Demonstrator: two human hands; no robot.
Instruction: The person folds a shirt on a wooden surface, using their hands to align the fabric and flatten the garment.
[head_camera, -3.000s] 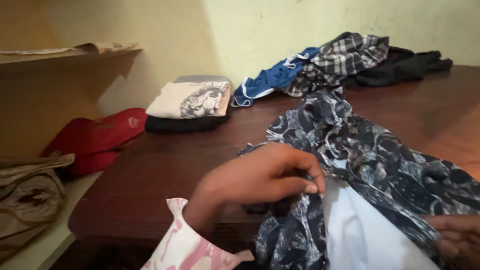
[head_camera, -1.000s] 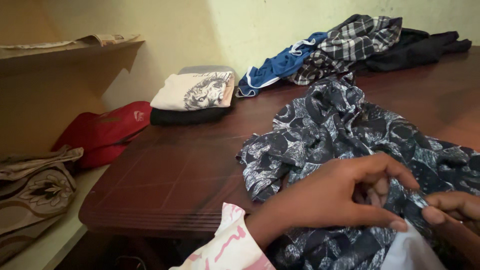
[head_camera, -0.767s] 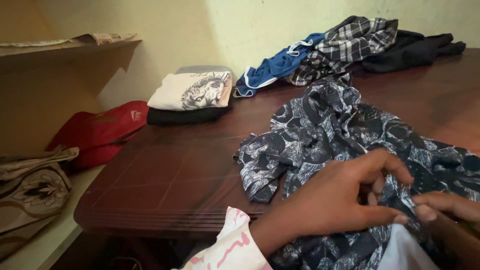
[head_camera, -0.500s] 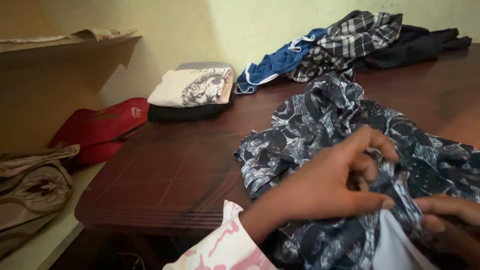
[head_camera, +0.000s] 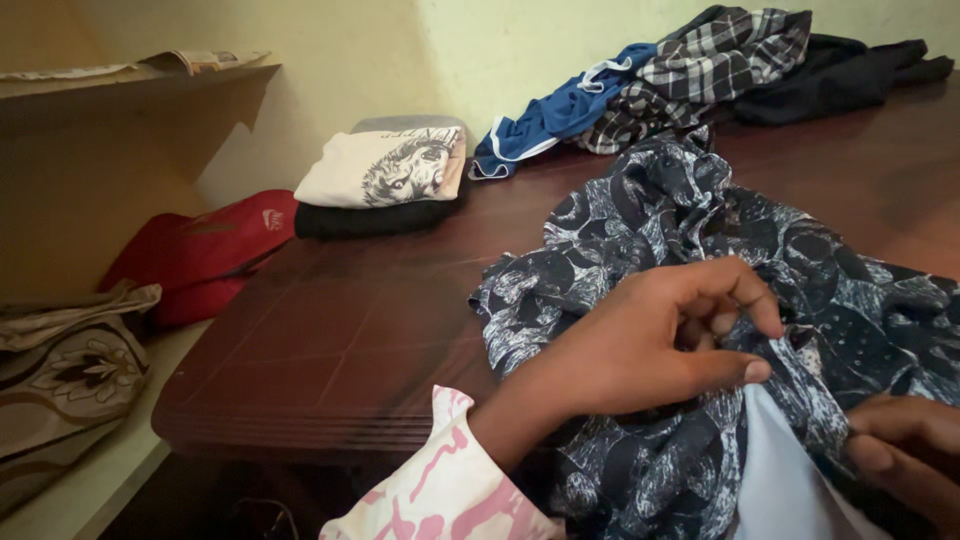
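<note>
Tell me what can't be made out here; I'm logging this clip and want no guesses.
Head view only:
- Right hand: cut off by the lower right edge; its grip on the patterned shirt is unclear.
- Left hand fingertips: curled into the folds, partly hidden.
- Black garment: covered by the folded cream shirt.
- Table right side: beyond the frame.

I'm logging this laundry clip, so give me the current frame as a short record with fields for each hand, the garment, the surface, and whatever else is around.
left hand: left hand pinches a fold of the patterned shirt between thumb and fingers
right hand: right hand grips the same cloth at the lower right edge, partly cut off
garment: dark patterned shirt, crumpled, white inner side showing
surface: dark wooden table
folded stack: cream printed top over a black garment
loose pile: blue, plaid and black clothes by the wall
beside table: red bag
</note>
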